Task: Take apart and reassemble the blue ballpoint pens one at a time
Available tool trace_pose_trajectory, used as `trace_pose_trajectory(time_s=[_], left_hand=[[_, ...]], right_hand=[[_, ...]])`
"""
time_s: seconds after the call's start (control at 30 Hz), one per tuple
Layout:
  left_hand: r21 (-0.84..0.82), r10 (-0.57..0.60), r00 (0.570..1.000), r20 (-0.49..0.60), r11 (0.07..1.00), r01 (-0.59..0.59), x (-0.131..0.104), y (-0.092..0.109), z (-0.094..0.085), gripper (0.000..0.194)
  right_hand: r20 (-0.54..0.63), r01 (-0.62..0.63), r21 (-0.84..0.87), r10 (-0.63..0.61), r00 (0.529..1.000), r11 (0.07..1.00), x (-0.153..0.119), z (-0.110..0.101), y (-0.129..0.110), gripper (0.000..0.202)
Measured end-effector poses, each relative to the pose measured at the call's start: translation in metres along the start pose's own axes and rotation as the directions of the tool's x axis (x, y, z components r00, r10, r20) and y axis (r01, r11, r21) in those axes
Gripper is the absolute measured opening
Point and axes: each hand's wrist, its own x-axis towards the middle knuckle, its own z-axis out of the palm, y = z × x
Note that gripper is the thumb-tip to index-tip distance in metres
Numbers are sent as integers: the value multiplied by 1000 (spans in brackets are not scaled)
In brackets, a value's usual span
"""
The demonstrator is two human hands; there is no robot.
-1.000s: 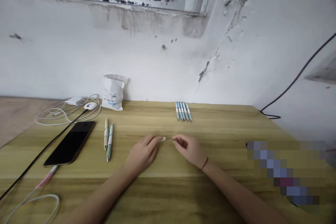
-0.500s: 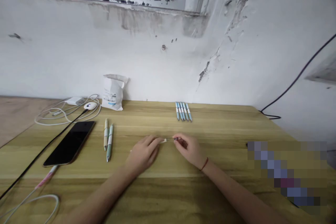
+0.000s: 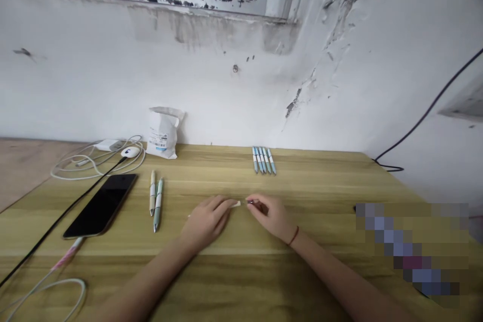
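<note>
In the middle of the table, my left hand (image 3: 206, 224) is closed over a slim pale pen barrel (image 3: 236, 205), which is mostly hidden under the fingers. Its white end pokes out past my fingertips on the right. My right hand (image 3: 272, 215) pinches a small dark metallic piece (image 3: 250, 202), shaped like a pen tip, between thumb and forefinger. That piece lies almost in line with the barrel's end, a narrow gap away. To the left of my hands lie a beige pen (image 3: 152, 193) and a green pen (image 3: 158, 205), side by side.
Several blue-and-white pens (image 3: 263, 160) lie in a row near the wall. A black phone (image 3: 101, 206) with a cable plugged in is at left, beside coiled white cables and a charger (image 3: 108, 145). A white packet (image 3: 162, 133) stands behind. A blurred-out item (image 3: 409, 251) is at right.
My right hand has moved slightly left with the metallic piece, narrowing the gap to the barrel's end. My left hand has hardly moved.
</note>
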Motion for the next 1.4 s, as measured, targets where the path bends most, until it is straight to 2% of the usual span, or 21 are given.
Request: trace_pose_trajectory(time_s=[0.3, 0.77, 0.9, 1.13, 1.27, 1.4], left_hand=[[-24, 31, 1000, -2, 999, -31, 0, 0, 0, 31], [-54, 36, 999, -8, 998, -36, -1, 0, 3, 29], [-60, 38, 999, 5, 998, -37, -2, 0, 4, 28], [-38, 81, 996, -46, 996, -83, -4, 1, 3, 29], [-29, 101, 994, -32, 994, -102, -4, 2, 3, 30], [-45, 95, 994, -54, 994, -97, -3, 3, 3, 30]], right_hand=[[50, -5, 2, 5, 999, 1000, -2, 0, -5, 20], [20, 13, 14, -13, 1000, 1000, -2, 2, -5, 18], [42, 35, 7, -36, 998, 999, -2, 2, -6, 18], [92, 66, 11, -67, 993, 998, -1, 1, -9, 18], [118, 61, -52, -55, 992, 997, -1, -1, -10, 32], [105, 65, -6, -64, 992, 998, -3, -1, -9, 17]])
